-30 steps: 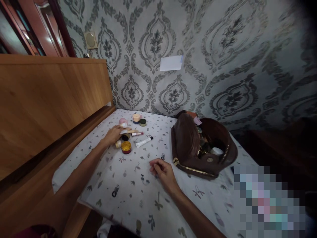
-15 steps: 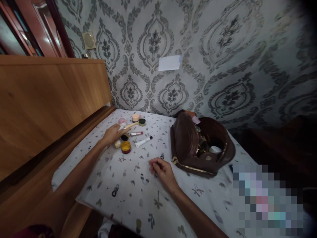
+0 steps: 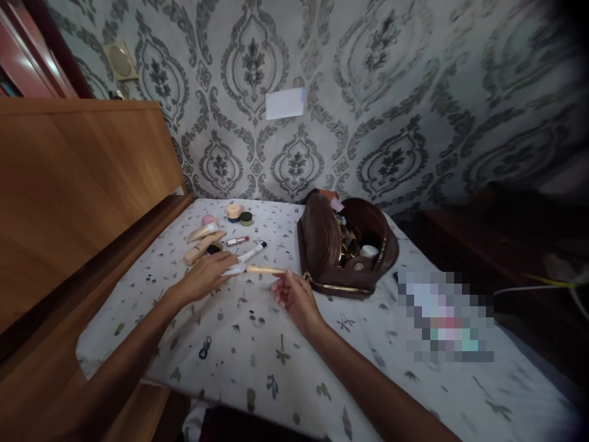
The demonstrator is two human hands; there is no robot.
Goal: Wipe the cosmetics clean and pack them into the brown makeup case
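A slim tan stick-like item (image 3: 264, 269) with a pale end lies level between my hands. My left hand (image 3: 205, 274) has its fingers closed on the pale end. The fingertips of my right hand (image 3: 294, 296) pinch the other end. Past my left hand are a white tube with a black cap (image 3: 253, 252), a small lipstick-like tube (image 3: 238, 240), a beige tube (image 3: 197, 249) and a cream tube (image 3: 202, 231). Farther back stand a peach-lidded jar (image 3: 234, 212), a dark-lidded jar (image 3: 246, 218) and a pink item (image 3: 210, 220).
An open brown bag (image 3: 322, 239) holding several cosmetics sits right of my hands on the patterned cloth (image 3: 230, 368). A blurred item (image 3: 444, 319) lies farther right. A wooden panel (image 3: 83, 196) borders the left, and a patterned wall (image 3: 322, 80) rises behind.
My left hand has moved toward me and to the right with the tan item, and my right hand now meets its end. The view has shifted right.
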